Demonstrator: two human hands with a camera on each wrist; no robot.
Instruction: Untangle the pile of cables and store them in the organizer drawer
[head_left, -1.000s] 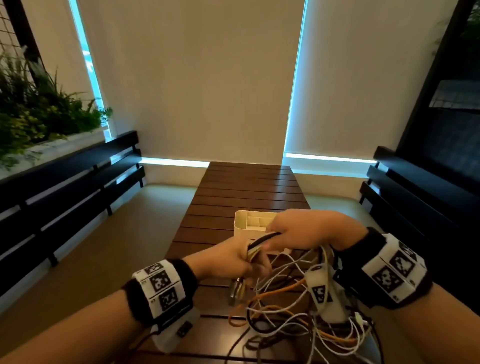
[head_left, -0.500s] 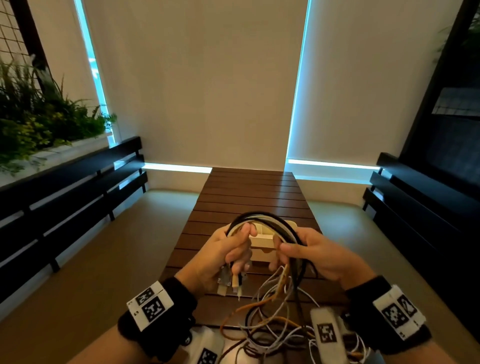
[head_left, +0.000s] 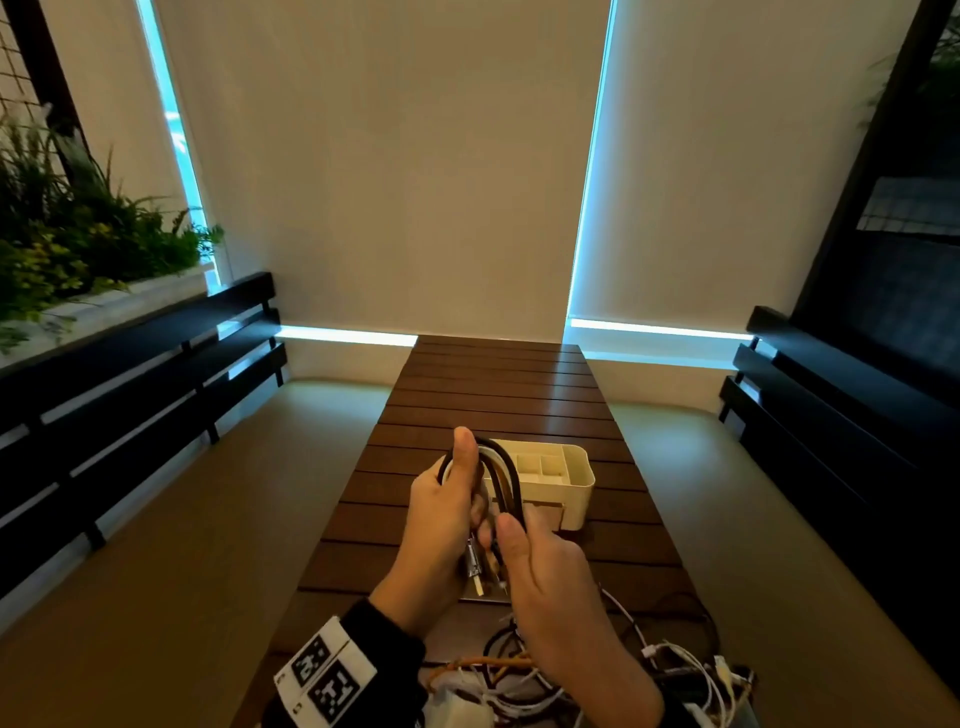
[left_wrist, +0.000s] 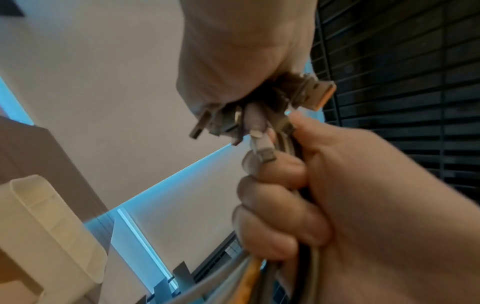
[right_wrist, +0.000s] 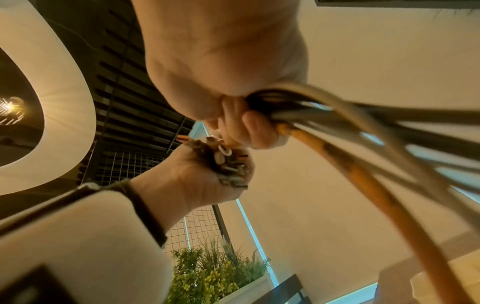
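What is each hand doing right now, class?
Left hand: closed around the looped bundle of black, white and orange cables.
Right hand: closed, pinching the same bundle near its plugs.

The room around me is dim and warm-toned; cold blue daylight leaks round the pale roller blinds. A glowing ceiling lamp flares. My wrist views are motion-blurred, and straight lines bow at the edges.

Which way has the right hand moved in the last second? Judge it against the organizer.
Yes. The right hand drew back toward the person: it overlapped the white organizer before, and now sits below it in the head view, holding the cables.
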